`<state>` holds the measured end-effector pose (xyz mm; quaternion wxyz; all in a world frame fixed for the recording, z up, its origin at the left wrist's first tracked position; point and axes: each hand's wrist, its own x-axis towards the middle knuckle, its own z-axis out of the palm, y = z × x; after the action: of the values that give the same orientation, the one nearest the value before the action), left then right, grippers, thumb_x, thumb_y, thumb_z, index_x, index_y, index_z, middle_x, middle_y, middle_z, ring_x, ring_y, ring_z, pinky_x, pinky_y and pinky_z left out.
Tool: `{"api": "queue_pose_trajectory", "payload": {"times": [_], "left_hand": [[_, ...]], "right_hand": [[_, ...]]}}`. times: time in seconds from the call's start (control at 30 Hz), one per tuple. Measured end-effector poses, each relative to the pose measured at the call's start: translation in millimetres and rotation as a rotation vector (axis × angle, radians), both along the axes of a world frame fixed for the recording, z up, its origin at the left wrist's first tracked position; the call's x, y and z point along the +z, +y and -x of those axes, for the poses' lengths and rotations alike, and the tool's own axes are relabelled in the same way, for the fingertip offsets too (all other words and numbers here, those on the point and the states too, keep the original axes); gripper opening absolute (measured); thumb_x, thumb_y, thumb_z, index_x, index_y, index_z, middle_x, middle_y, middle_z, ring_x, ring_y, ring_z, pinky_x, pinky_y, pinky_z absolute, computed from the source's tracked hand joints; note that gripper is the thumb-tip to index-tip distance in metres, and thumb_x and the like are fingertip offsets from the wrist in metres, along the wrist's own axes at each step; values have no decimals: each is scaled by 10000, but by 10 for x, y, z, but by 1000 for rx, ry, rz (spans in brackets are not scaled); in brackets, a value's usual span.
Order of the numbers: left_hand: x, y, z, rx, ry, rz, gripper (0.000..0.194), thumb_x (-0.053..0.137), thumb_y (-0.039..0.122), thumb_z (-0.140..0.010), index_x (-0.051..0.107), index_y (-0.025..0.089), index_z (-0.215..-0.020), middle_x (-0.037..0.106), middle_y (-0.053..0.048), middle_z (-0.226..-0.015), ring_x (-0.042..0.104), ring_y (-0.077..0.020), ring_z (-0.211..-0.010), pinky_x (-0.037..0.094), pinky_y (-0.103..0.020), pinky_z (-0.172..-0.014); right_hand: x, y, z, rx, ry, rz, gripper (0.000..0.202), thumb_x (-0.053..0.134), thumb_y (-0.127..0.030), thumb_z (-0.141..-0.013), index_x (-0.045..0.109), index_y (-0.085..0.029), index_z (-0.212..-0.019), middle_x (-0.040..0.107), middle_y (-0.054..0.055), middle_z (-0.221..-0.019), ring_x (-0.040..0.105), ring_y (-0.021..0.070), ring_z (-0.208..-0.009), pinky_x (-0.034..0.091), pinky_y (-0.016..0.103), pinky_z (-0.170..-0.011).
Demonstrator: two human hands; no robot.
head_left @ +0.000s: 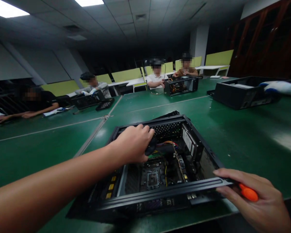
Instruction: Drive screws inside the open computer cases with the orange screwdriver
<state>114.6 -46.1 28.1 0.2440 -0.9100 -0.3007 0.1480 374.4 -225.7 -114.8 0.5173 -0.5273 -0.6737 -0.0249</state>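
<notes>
An opened black computer case [165, 192] lies on its side in front of me, with its motherboard [153, 178], thin coloured wires and a drive [189, 139] showing inside. My left hand [135, 144] reaches over the case, its fingers closed around a dark rounded part [150, 146] that is mostly hidden by the hand. At the near right corner, my right hand [254, 194] pinches the case's frame between thumb and fingers. An orange tool handle [249, 193], likely a screwdriver's, is tucked in the same hand; its shaft cannot be made out.
The case rests on a green table [252, 149] near its front edge. To the right stands another black case [244, 92] with a co-worker's gloved hand [278, 87] on it. Across the table, several people work at a further case [181, 86] and black parts [105, 104].
</notes>
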Motion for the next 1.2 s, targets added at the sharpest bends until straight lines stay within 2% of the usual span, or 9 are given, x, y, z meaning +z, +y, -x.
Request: {"api": "queue_pose_trajectory", "payload": {"times": [0.2,0.27,0.4,0.53,0.63,0.7,0.83,0.9,1.2], "left_hand": [[-130,100,39,-243,89,54,899,713,99,-639,344,252,-1445,509,-105,-1357,494,-305,-1207,544,-305,-702],[-107,89,13,-216,100,33,860,741,191,-653,378,232,-1432,542,-124,-1297,547,-319,-1123,534,-321,-647],[-25,-18,-101,-1,75,-49,779,747,510,-655,535,93,-1278,627,-167,-1035,635,-325,-818,520,-399,-612],[43,-121,-199,101,27,-96,735,766,532,-632,593,67,-1176,635,-163,-930,634,-307,-747,517,-400,-627],[100,-133,-172,1,-14,-82,769,781,427,-659,517,124,-1315,599,-191,-1179,610,-357,-972,529,-415,-703],[134,-98,-106,-148,-27,-49,744,730,282,-740,424,225,-1416,511,-149,-1379,527,-367,-1184,501,-472,-881],[163,32,39,-331,-33,51,689,545,83,-863,360,408,-1442,437,-12,-1502,348,-286,-1412,193,-542,-1181],[158,87,81,-313,-28,54,706,528,71,-867,335,409,-1457,429,-11,-1514,321,-278,-1431,164,-546,-1189],[111,102,92,-237,-116,-65,747,692,263,-750,399,276,-1436,460,-126,-1450,477,-357,-1251,369,-544,-1023]], "right_hand": [[3,-17,13,-30,12,10,181,731,-347,-834,711,-290,-1004,775,-18,-894,742,171,-749,587,186,-714],[22,-14,23,-29,10,0,174,723,-363,-842,710,-295,-1001,775,-24,-883,742,169,-741,588,184,-708],[38,-11,38,-41,16,-4,168,723,-380,-843,711,-295,-988,775,-23,-870,740,174,-740,586,187,-712],[41,-19,55,-53,14,-8,154,711,-388,-856,707,-293,-978,774,-25,-862,737,161,-730,576,174,-733],[41,-21,61,-69,2,1,168,703,-401,-862,705,-289,-988,775,-17,-868,738,166,-746,576,177,-737],[37,-21,57,-62,0,-1,170,706,-400,-860,703,-289,-989,774,-17,-865,738,166,-745,577,176,-735],[23,-23,45,-60,16,-4,166,708,-406,-861,702,-293,-983,773,-19,-868,738,160,-753,573,169,-766],[20,-21,47,-56,21,-4,166,710,-400,-861,700,-293,-987,772,-19,-872,737,160,-759,572,170,-773],[79,2,91,-45,22,-25,150,702,-386,-869,693,-289,-984,772,-17,-857,743,165,-748,582,167,-732]]}}
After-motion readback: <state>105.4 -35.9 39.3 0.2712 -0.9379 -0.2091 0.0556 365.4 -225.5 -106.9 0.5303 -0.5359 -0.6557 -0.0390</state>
